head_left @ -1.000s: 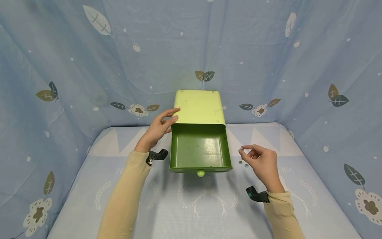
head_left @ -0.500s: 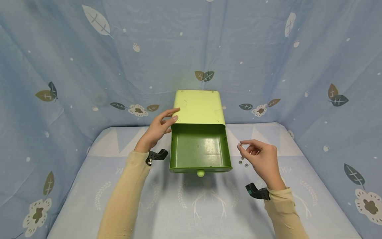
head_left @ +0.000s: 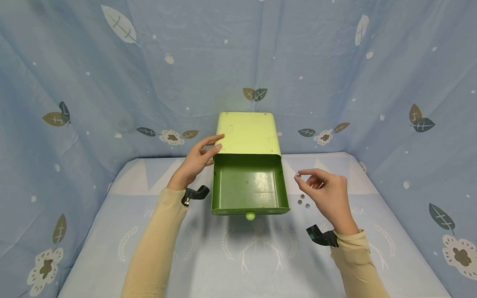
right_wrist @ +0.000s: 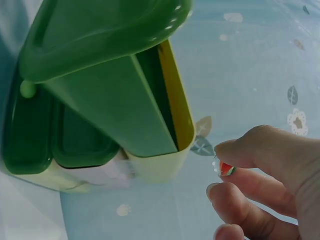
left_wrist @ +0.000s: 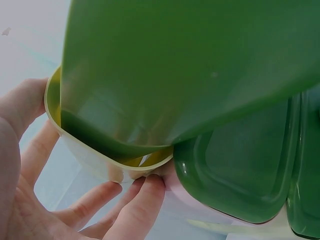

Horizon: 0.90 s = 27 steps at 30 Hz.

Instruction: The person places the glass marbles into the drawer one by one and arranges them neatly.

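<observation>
My left hand (head_left: pixel 195 161) rests on the left side of a pale yellow-green drawer unit (head_left: pixel 247 132), thumb and index finger on its top edge, the other fingers against its side wall. The unit's top drawer (head_left: pixel 247 190) is pulled out, with bare green walls and a round knob (head_left: pixel 250 216). To the right of it, my right hand (head_left: pixel 326 194) pinches a small clear round piece (right_wrist: pixel 223 167), red and green inside, between thumb and index finger. Below that hand, three similar small pieces (head_left: pixel 299 202) lie on the table.
Lower green drawers (left_wrist: pixel 232 175) of the unit show closed in both wrist views. Patterned blue curtains (head_left: pixel 186 62) hang close behind the unit and at both sides. A pale patterned cloth (head_left: pixel 223 265) covers the table.
My right hand has lifted the small round piece up and slightly left, away from the three on the table. The left hand and the drawer unit stay still.
</observation>
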{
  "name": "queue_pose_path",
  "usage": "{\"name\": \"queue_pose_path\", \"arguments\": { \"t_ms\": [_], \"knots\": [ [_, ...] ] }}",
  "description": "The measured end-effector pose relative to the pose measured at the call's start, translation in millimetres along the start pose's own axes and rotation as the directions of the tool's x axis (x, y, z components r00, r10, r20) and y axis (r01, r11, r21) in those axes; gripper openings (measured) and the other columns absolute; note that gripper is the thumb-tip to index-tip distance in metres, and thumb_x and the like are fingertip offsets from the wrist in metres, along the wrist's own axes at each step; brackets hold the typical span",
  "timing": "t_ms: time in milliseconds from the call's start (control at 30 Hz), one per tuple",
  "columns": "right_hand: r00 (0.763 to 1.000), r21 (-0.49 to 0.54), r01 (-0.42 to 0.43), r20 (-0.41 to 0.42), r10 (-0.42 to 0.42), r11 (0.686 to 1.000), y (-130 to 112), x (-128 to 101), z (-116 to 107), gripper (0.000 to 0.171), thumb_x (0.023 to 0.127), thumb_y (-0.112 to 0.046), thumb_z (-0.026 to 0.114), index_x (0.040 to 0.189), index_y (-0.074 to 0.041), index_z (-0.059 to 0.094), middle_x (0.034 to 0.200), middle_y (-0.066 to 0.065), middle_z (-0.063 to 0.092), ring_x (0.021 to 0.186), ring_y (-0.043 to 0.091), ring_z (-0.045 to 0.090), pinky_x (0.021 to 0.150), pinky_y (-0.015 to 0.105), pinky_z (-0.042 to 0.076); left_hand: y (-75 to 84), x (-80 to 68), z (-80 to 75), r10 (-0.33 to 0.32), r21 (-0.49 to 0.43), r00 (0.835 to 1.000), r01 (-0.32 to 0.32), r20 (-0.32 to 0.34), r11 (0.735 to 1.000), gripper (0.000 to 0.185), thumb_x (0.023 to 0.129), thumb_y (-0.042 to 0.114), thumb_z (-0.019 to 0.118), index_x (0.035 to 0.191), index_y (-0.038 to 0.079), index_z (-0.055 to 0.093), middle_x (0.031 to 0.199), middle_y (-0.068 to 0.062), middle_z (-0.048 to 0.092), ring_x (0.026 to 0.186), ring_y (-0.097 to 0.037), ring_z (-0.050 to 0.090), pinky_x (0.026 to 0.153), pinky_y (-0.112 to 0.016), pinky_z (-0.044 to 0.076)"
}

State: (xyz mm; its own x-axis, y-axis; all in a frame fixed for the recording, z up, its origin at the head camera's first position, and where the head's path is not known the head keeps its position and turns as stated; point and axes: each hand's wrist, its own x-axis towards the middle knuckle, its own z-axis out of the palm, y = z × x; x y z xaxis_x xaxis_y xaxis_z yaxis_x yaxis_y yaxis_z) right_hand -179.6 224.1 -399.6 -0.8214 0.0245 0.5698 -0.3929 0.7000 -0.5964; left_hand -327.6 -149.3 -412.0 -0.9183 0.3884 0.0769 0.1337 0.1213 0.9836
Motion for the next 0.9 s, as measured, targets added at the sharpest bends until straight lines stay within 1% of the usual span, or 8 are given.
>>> {"name": "queue_pose_path", "arguments": {
  "t_ms": [133, 667, 900],
  "knots": [
    [1.000, -0.003, 0.011, -0.003, -0.011, 1.000, -4.3, 2.2, -0.6, 0.013, 0.093, -0.007, 0.090, 0.105, -0.010, 0.088, 0.068, -0.007, 0.068, 0.058, 0.011, 0.060, 0.054, 0.018, 0.047, -0.1, 0.2, 0.2, 0.004, 0.000, 1.000, -0.004, 0.004, 1.000, 0.052, 0.111, 0.050, 0.065, 0.161, 0.039, 0.056, 0.164, -0.008, 0.036, 0.146, -0.032, 0.048, 0.121, -0.064, 0.042],
    [0.998, 0.038, 0.066, 0.005, -0.066, 0.997, -16.4, 9.9, 0.4, 0.014, 0.092, -0.007, 0.091, 0.105, -0.013, 0.088, 0.069, -0.009, 0.068, 0.057, 0.010, 0.060, 0.055, 0.017, 0.048, -2.7, 1.4, -0.1, 0.004, -0.011, 1.000, -0.004, 0.011, 1.000, 0.052, 0.112, 0.048, 0.065, 0.162, 0.037, 0.056, 0.164, -0.009, 0.035, 0.147, -0.032, 0.048, 0.122, -0.064, 0.041],
    [0.996, 0.055, 0.086, 0.013, -0.087, 0.995, -20.9, 14.2, -0.3, 0.014, 0.092, -0.007, 0.091, 0.105, -0.014, 0.088, 0.070, -0.009, 0.068, 0.057, 0.010, 0.061, 0.054, 0.020, 0.050, -2.0, 0.6, -0.8, -0.001, -0.011, 1.000, 0.001, 0.008, 1.000, 0.051, 0.112, 0.048, 0.064, 0.161, 0.037, 0.056, 0.166, -0.008, 0.035, 0.148, -0.032, 0.047, 0.122, -0.064, 0.040]
  ]
}}
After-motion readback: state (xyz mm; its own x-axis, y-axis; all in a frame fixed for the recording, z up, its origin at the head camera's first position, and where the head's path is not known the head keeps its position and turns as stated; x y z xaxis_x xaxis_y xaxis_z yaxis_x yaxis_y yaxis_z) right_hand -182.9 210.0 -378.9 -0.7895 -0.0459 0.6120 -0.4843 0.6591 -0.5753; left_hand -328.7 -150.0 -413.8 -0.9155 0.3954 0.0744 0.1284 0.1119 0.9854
